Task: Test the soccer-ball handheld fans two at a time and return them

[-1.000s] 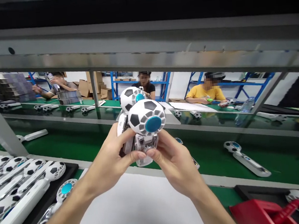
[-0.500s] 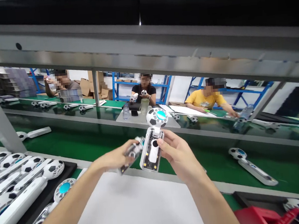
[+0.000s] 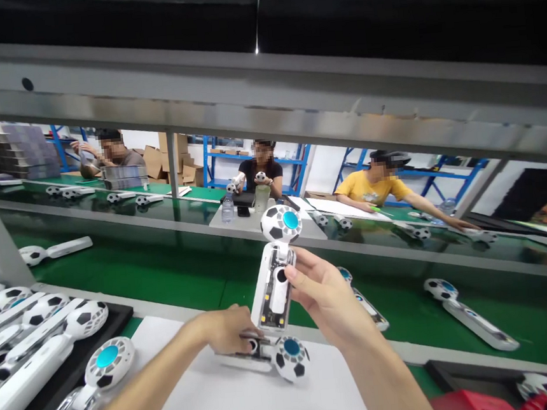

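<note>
My right hand (image 3: 323, 293) is closed round the edge of a football-patterned handheld fan (image 3: 262, 295). This fan stands upright, its ball head with a blue disc on top and its clear-covered handle facing me. Lower down, my left hand (image 3: 229, 330) grips a second handheld fan (image 3: 291, 360), which lies sideways with its ball head to the right. That fan is just over or on the white sheet (image 3: 224, 404); whether it touches cannot be made out. My left fingers partly cover its handle.
A black tray (image 3: 126, 310) at left holds several fans, with another fan (image 3: 108, 363) beside it. More fans lie on the green conveyor belt (image 3: 164, 269). A red object (image 3: 468, 405) sits at lower right. Overhead runs a metal beam (image 3: 244, 86). Several people sit across.
My left hand has come down towards the white sheet with its fan, now turned sideways. My right hand's fan has shifted slightly left. Across the belt, the yellow-sleeved arm reaches further right.
</note>
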Motion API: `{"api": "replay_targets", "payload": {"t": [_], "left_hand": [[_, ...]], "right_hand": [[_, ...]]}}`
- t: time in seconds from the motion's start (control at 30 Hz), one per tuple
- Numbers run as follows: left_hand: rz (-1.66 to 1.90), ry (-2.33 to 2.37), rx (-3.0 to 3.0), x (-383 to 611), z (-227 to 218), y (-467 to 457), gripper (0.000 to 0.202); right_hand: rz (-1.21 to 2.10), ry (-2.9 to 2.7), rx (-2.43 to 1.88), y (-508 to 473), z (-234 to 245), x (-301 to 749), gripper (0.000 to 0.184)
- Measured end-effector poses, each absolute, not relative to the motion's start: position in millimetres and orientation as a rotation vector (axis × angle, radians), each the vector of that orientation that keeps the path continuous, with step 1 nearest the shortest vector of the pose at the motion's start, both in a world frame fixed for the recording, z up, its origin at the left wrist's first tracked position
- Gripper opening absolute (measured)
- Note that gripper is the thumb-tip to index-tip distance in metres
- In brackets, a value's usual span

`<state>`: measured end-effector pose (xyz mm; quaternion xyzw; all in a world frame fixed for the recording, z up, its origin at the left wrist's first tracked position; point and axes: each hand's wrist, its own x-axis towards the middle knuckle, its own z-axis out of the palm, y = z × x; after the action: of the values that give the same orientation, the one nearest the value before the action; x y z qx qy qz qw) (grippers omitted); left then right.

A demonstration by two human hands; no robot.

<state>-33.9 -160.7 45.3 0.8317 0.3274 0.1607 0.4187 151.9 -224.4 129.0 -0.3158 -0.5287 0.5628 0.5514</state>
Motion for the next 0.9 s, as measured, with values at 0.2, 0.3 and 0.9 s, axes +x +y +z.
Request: {"api": "replay_targets", "payload": {"t": [0.2,0.3,0.9], "left_hand": [[1.046,0.831,1.733,-13,75,-178,0.060],[1.165,0.654,1.531,-8,88,-193,0.056],[1.408,0.564,1.910,-23,92,-200,0.055]], "right_hand": [[1.255,-1.233,-0.733,-213,116,146,0.042],[1.228,-1.241,-0.714,-212,108,133,0.050],[0.989,-1.445,-0.603,-230,111,113,0.035]]}}
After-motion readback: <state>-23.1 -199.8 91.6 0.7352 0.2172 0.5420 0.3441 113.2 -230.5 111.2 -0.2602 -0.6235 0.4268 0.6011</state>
